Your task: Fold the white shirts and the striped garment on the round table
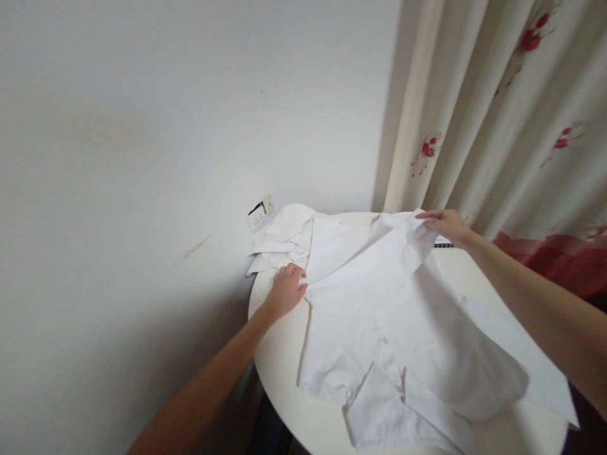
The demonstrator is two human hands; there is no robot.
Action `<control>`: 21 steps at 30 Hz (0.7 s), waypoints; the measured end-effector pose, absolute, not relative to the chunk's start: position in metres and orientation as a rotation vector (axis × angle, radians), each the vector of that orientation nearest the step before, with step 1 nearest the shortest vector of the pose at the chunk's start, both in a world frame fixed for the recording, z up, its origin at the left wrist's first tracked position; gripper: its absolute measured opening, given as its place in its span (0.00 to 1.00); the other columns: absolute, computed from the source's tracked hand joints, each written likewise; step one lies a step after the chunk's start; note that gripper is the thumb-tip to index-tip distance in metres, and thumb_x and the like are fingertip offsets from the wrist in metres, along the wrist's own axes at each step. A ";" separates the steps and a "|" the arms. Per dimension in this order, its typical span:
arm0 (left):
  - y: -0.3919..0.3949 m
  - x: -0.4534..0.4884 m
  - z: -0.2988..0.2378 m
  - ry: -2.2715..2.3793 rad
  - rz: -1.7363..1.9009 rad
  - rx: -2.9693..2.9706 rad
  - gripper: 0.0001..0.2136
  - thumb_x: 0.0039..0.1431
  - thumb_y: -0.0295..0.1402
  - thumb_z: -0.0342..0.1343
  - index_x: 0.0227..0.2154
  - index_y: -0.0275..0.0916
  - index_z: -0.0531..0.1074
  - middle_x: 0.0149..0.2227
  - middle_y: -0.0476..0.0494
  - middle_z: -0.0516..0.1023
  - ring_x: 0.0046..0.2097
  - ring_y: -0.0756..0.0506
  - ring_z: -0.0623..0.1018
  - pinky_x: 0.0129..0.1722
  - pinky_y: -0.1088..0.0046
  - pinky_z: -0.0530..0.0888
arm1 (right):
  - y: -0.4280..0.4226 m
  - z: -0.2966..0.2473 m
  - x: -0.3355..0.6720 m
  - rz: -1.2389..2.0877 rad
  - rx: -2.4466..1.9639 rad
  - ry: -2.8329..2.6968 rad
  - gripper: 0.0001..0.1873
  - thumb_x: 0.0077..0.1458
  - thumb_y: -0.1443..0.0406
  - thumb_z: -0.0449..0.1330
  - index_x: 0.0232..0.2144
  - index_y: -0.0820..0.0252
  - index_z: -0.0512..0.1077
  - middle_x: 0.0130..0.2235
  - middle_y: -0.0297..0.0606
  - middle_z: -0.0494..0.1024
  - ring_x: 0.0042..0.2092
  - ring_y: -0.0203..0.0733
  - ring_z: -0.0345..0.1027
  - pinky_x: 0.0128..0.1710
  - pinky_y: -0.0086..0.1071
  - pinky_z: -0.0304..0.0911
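Note:
A white buttoned shirt (pixel 360 303) is spread over a round white table, with a small button near its middle. My right hand (pixel 448 226) pinches its far right part and holds that cloth raised, so a diagonal fold runs across toward the left edge. At that left edge, my left hand (pixel 287 291) rests low over the table with thumb and finger closed on the fabric. Bunched cloth, perhaps a sleeve or the collar, lies at the shirt's near end. Another piece of the white cloth reaches past the table's right rim.
Crumpled white cloth (pixel 284 237) lies at the table's far left, beside a wall socket (pixel 258 215). The round table (pixel 275 373) stands against a white wall. A cream curtain (pixel 455 114) with red flowers hangs behind on the right. A dark spiral-edged item (pixel 443 245) shows beneath my right wrist.

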State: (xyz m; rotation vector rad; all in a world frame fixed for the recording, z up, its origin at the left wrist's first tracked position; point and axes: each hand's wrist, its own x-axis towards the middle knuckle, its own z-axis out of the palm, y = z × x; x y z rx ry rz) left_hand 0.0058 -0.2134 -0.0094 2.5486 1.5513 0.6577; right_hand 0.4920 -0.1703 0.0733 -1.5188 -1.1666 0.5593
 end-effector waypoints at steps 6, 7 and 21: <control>-0.278 0.029 0.000 0.918 0.545 2.747 0.15 0.65 0.30 0.54 0.53 0.47 0.73 0.57 0.42 0.73 0.59 0.39 0.71 0.60 0.57 0.66 | -0.157 0.051 0.496 0.470 -1.565 -1.294 0.16 0.37 0.74 0.62 0.31 0.61 0.83 0.22 0.29 0.75 0.24 0.32 0.59 0.22 0.24 0.54; -0.286 0.030 -0.002 0.875 0.497 2.751 0.17 0.65 0.32 0.55 0.56 0.49 0.71 0.59 0.42 0.72 0.61 0.38 0.69 0.62 0.56 0.66 | -0.155 0.051 0.497 0.460 -1.549 -1.309 0.16 0.38 0.73 0.62 0.32 0.62 0.83 0.22 0.30 0.75 0.24 0.32 0.59 0.22 0.25 0.54; -0.357 0.000 -0.017 1.047 0.444 2.774 0.21 0.67 0.30 0.52 0.62 0.44 0.64 0.62 0.41 0.70 0.64 0.40 0.66 0.64 0.56 0.67 | -0.132 0.021 0.497 0.377 -1.655 -1.422 0.21 0.41 0.67 0.56 0.36 0.67 0.83 0.15 0.29 0.65 0.18 0.32 0.48 0.19 0.29 0.43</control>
